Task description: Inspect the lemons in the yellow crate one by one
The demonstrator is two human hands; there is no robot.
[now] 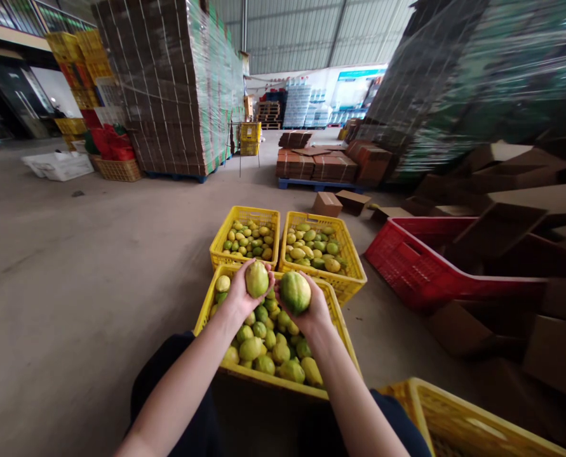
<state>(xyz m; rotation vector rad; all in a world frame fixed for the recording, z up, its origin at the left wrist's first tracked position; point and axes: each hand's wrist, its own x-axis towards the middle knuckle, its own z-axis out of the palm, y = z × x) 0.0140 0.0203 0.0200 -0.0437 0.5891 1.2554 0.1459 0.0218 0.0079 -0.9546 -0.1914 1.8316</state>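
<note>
Over a large yellow crate (283, 386) full of green and yellow fruits (250, 349), both hands hold one fruit each. My left hand (239, 292) is closed round a yellow-green fruit (256, 279). A greener, rounder, ribbed fruit (295, 292) rests in my right hand (317, 307), with its fingers partly hidden behind it. The two hands are close together, side by side. Just beyond them stand two smaller-looking yellow crates, one at the left (245, 260) and one at the right (354, 273), both holding similar fruits.
A red crate (406, 260) with cardboard stands at the right, among open cardboard boxes (559, 355). Another yellow crate (420, 406) is at the lower right. Flattened cartons (295, 166) lie on a blue pallet (311, 185) ahead. Tall wrapped stacks (159, 89) stand farther back.
</note>
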